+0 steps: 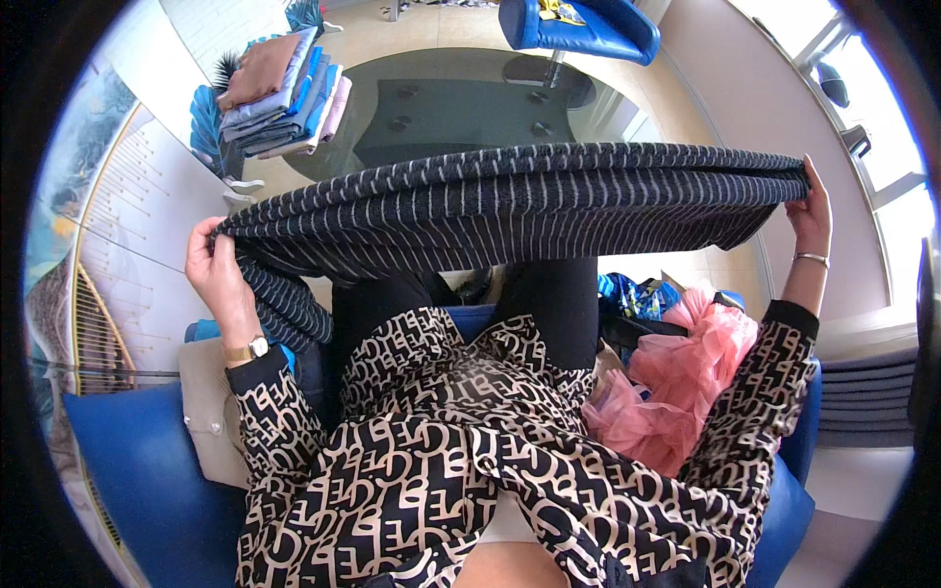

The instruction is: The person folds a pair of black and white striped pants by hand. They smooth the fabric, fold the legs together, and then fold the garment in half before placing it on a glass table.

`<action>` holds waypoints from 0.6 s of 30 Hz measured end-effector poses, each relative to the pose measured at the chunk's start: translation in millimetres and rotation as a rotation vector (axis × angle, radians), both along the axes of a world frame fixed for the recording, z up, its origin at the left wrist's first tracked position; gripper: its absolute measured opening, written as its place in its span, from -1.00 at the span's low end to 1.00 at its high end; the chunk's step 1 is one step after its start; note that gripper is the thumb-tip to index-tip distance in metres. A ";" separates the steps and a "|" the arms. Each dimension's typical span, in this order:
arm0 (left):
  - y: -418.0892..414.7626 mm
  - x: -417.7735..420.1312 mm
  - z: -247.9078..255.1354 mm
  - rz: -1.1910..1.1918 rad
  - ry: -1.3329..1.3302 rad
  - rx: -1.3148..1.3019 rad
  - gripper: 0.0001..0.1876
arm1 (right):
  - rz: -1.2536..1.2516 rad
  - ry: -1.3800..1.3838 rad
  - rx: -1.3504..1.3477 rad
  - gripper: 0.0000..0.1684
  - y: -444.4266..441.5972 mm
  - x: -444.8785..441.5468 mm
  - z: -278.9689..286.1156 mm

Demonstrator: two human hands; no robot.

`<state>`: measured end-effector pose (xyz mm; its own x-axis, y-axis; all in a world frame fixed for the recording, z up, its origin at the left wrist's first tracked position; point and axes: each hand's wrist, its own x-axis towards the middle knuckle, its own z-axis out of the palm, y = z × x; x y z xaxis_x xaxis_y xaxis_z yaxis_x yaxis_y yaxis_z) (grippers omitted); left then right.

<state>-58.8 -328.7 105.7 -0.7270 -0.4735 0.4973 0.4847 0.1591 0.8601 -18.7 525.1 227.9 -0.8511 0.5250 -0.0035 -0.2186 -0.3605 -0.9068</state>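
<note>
A dark knitted fabric piece with thin light stripes (514, 198) is stretched wide in the air above my knees. Its left end is pinched in my left hand (220, 283), and my right hand (812, 209) grips the far right end. The upper edge is folded or rolled over, while the lower part hangs down. From the left end, a striped length (283, 301) droops beside my thigh. Whether it is one garment or a folded cloth, I cannot tell.
Folded clothes (279, 95) are stacked on the dark oval glass table (470, 103). Pink tulle (684, 360) and other clothes lie at my right side, a beige knit (209, 411) at my left, on the blue seat (147, 470). A blue chair (588, 29) stands beyond the table.
</note>
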 end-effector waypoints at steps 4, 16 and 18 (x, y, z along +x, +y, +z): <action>5.2 -0.6 11.4 -0.173 -0.063 -0.126 -0.82 | -0.044 -0.014 0.015 -0.79 11.1 2.9 16.3; 4.1 -24.5 22.9 -0.355 -0.236 -0.288 -0.75 | -0.069 -0.196 0.044 -0.79 46.3 6.9 -18.7; 6.2 -22.5 39.4 -0.472 -0.338 -0.338 -0.73 | -0.095 -0.209 0.046 -0.80 47.5 4.4 -24.8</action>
